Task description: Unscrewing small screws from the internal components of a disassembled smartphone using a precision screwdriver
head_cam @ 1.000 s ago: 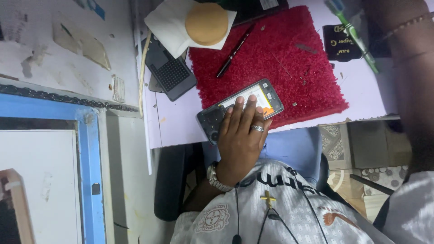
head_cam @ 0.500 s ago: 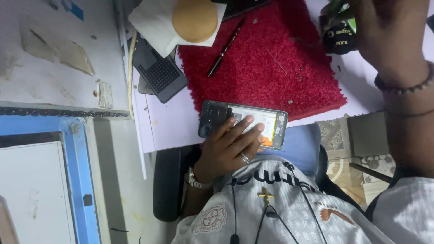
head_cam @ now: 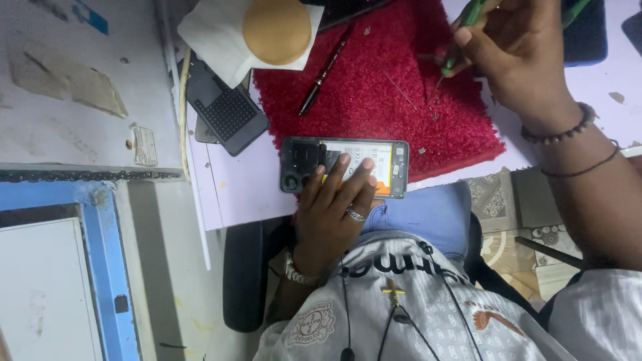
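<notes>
Left hand (head_cam: 334, 207) presses fingers flat on the opened phone (head_cam: 344, 167) at the counter's (head_cam: 247, 194) edge. Right hand (head_cam: 515, 53), two o'clock from it, pinches a green screwdriver (head_cam: 461, 33) over the red mat (head_cam: 394, 80). Thin, fragile, exposed innards: best gripped by its edges.

An opened phone (head_cam: 344, 167) lies at the surface's near edge, showing a yellow and white battery label. A small blue sticker (head_cam: 87, 17) sits top left, and a worn pale label (head_cam: 144, 146) sits beside the surface.
</notes>
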